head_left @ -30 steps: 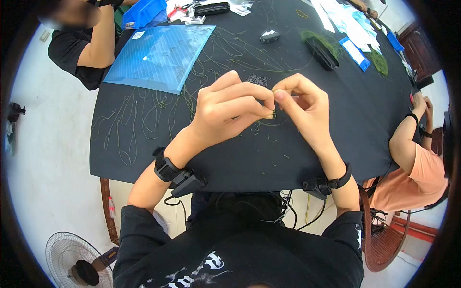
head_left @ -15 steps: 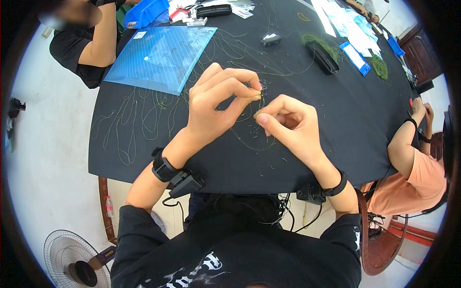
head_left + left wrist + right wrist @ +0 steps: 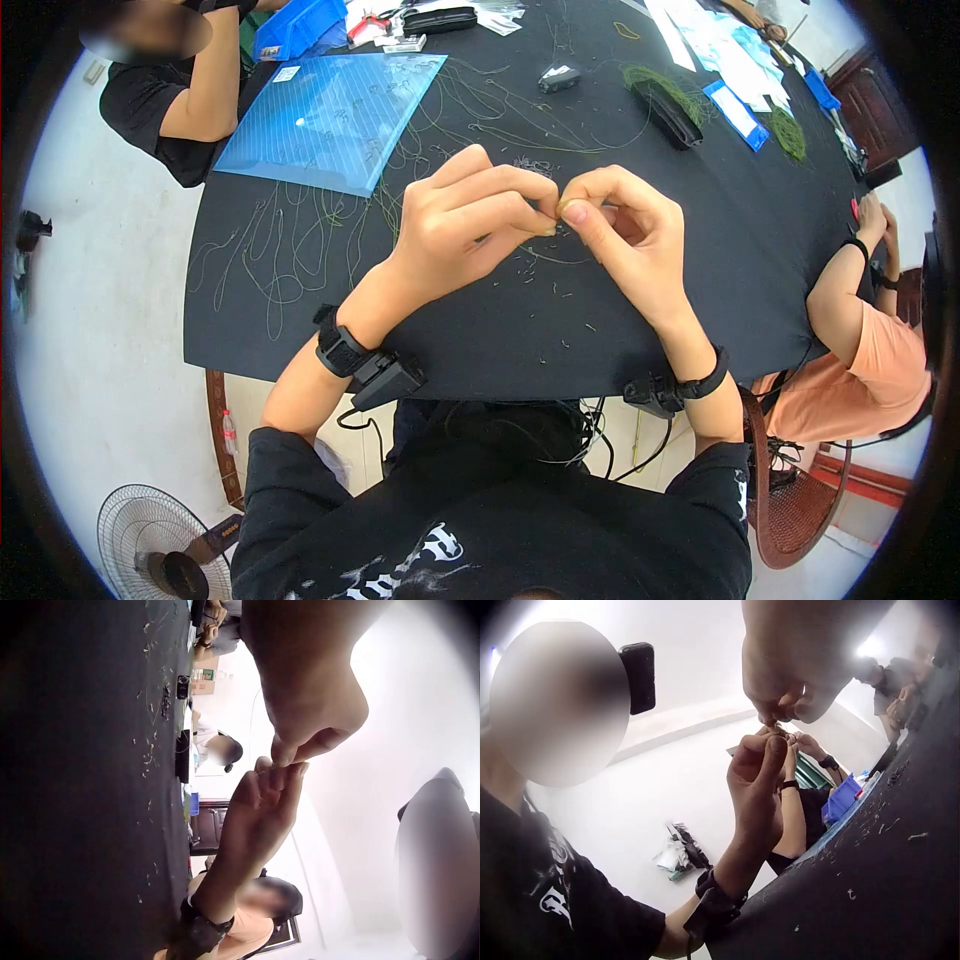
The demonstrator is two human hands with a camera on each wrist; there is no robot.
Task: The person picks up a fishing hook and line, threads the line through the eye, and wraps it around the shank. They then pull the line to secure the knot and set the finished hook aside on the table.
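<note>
Over the table, the thumbs and fingertips of my left hand (image 3: pixel 470 215) and right hand (image 3: pixel 635 235) meet, pinching a thin green fishing line (image 3: pixel 562 261). Part of it curves out below the fingers in the head view. In the right wrist view, a small bit of the line (image 3: pixel 778 729) shows between the fingertips; its detail is hidden by them. A small heap of grey metal hooks (image 3: pixel 535 163) lies on the cloth just beyond the hands. Short clippings (image 3: pixel 530 268) are scattered beneath them.
To the left lies a blue board (image 3: pixel 330 120), with long loose lines spread around it on the black table (image 3: pixel 750 270). A black case (image 3: pixel 668 115) with green line, a small black object (image 3: pixel 559 79) and a blue tray (image 3: pixel 298 30) stand farther back. Other people sit at both sides.
Half a second ago my hands were apart, the left higher and the right lower, with line between them. Now their fingertips are together again, much as one second ago.
</note>
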